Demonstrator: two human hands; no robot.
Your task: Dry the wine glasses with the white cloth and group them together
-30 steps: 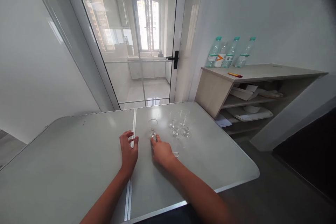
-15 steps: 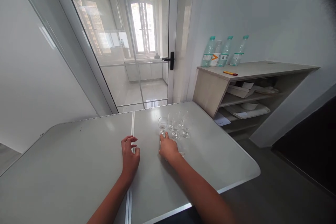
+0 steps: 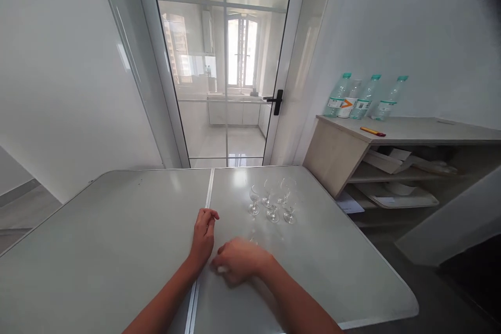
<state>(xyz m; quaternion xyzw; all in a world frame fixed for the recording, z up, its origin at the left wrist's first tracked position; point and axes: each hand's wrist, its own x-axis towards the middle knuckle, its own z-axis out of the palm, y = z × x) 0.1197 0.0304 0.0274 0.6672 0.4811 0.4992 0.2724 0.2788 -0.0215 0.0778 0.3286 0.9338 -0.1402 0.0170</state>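
Note:
My left hand rests on its edge beside the table's metal seam, its fingers curled in and close together with nothing visible in them. Just to its right my right hand is bent palm-down low over the table, blurred by motion. Its fingers are drawn together, and what they hold, if anything, is hidden. A small clear glass edge shows behind its knuckles. Farther back, several small stemmed glasses stand upright in a cluster, with one stemmed glass at the left and another at the right front.
The grey table has a rounded right corner. A glazed door with a black handle stands beyond it. At right, a wooden shelf unit carries plastic bottles and a yellow-red cutter-like tool.
My right hand has drawn back from the left stemmed glass toward me and my left hand. My left fingers have curled closer together. The view has shifted left.

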